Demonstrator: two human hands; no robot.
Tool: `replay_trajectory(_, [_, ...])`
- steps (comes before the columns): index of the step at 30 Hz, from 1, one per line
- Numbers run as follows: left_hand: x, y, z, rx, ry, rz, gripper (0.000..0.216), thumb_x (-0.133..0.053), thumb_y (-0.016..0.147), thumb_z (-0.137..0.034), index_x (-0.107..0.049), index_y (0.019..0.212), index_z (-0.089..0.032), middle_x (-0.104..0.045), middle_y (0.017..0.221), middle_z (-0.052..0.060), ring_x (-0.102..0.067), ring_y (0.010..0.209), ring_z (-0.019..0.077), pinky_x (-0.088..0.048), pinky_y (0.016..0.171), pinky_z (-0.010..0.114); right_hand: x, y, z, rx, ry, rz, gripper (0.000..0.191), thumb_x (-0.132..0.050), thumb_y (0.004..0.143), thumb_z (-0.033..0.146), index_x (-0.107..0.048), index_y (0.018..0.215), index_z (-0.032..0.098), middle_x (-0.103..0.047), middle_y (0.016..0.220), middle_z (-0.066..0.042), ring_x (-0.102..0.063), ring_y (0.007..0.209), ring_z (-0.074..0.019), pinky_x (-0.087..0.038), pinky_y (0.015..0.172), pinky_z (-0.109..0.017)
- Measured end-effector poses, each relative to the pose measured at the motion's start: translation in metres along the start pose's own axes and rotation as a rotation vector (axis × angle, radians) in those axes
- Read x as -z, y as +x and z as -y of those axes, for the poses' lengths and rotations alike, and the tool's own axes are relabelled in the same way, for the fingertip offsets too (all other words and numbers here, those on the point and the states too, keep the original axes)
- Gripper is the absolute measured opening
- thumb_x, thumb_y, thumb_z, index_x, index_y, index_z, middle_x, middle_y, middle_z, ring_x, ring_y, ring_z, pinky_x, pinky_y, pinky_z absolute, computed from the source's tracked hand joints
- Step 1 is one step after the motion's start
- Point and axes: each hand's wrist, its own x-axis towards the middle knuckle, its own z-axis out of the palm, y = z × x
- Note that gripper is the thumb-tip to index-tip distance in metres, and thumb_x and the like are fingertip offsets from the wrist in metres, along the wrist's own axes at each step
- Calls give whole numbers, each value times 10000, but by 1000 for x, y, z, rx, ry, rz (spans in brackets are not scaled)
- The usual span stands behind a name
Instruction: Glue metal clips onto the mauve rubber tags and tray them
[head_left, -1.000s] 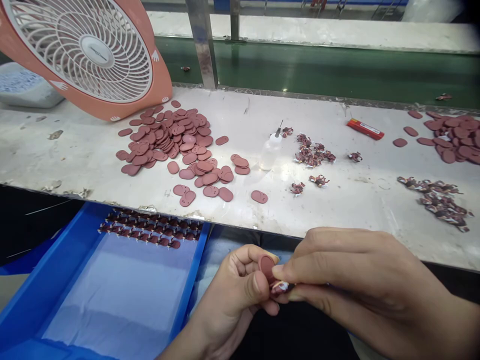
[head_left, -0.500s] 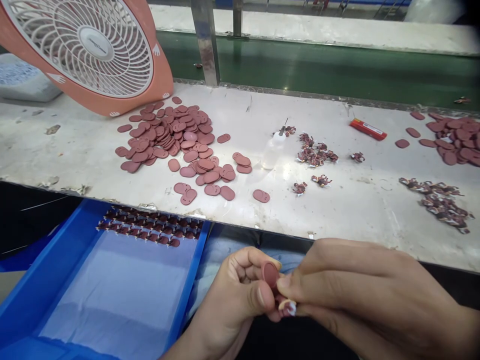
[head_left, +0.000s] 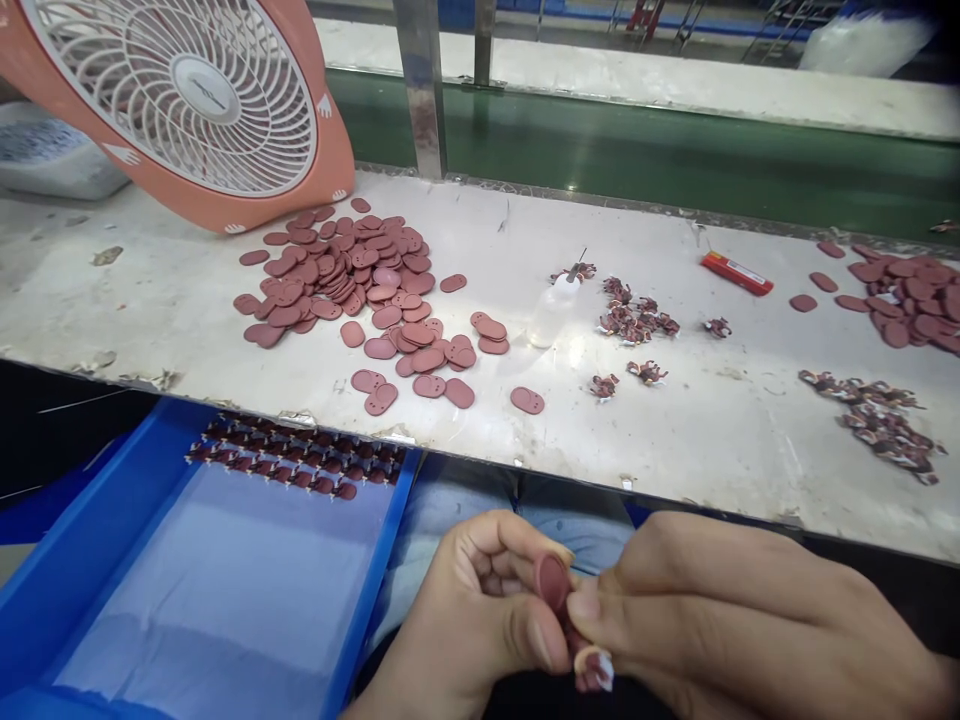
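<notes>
Low in front of me, my left hand (head_left: 487, 610) pinches a reddish-brown oval base (head_left: 552, 582) between thumb and forefinger. My right hand (head_left: 720, 610) is closed on a small brown figurine (head_left: 592, 668) with a white and orange patch, held against that base. Fingers cover most of the joint between the two. Similar loose figurines (head_left: 634, 315) lie on the bench, along with a big heap of oval bases (head_left: 345, 270). To my left, a blue tray (head_left: 390, 590) lined with white sheet has rows of figurines on bases (head_left: 300, 455) along its far end.
An orange fan (head_left: 337, 150) stands at the back left of the bench (head_left: 600, 440). A clear needle-tipped bottle (head_left: 551, 310) and a red packet (head_left: 736, 273) are mid-bench. More bases (head_left: 915, 295) and figurines (head_left: 885, 425) lie at the right. Behind runs a green belt (head_left: 675, 165) beside a metal post (head_left: 420, 90).
Both hands, with the base and figurine, sit slightly lower and further right in view. The figurine's white and orange end shows more clearly below the fingers. The camera view has shifted slightly.
</notes>
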Motion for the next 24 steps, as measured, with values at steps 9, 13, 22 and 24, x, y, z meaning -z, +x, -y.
replay_trajectory(9, [15,9,2,-41,-25,-57,399,-926,570,-442,-680,711,-162,-631,599,-35,-573,534,57,-467,526,132,10,21,-4,16,-32,195,223,-566,963,64,-622,1114,218,-704,927,-17,-652,803,-114,-537,710,-194])
replay_trajectory(13, [21,9,3,-34,-67,-18,341,-913,617,-410,-711,745,-168,-669,661,-21,-617,567,63,-512,539,135,9,24,-3,-34,3,253,235,-559,953,43,-626,1087,224,-690,945,-14,-644,839,-121,-524,731,-201])
replay_trajectory(22, [33,10,4,-9,-166,39,228,-842,738,-361,-762,831,-169,-722,738,5,-679,615,74,-563,522,123,9,24,-8,-72,-22,202,328,-596,958,106,-603,1262,228,-601,970,0,-584,815,-59,-491,737,-112])
replay_trajectory(24, [35,11,4,-20,-163,57,229,-839,738,-371,-765,827,-174,-731,747,8,-678,609,71,-568,516,125,6,26,-10,-81,-13,199,289,-602,959,110,-622,1225,223,-602,931,2,-587,787,-61,-489,702,-121])
